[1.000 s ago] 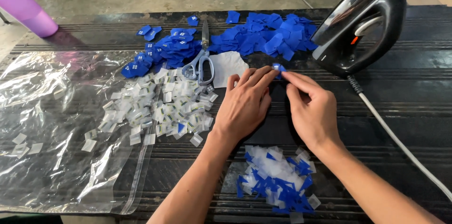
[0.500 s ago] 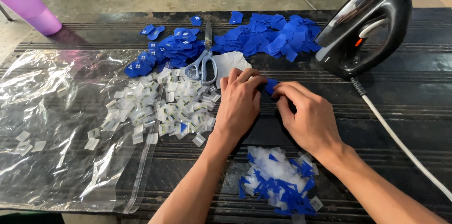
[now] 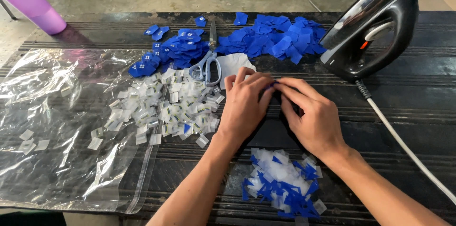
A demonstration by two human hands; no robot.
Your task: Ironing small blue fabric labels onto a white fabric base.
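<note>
At the centre of the frame a small blue label (image 3: 271,85) is pinched between the fingertips of the left hand (image 3: 244,107) and the right hand (image 3: 313,117), just above the dark table (image 3: 418,107). Scissors (image 3: 207,62) are laid just left of the hands, amid blue tags (image 3: 266,41) and white tags (image 3: 161,109). An iron (image 3: 375,26) is stood at upper right, a clear plastic bag (image 3: 61,131) is spread at left, and mixed scraps (image 3: 282,183) are heaped below the wrists.
</note>
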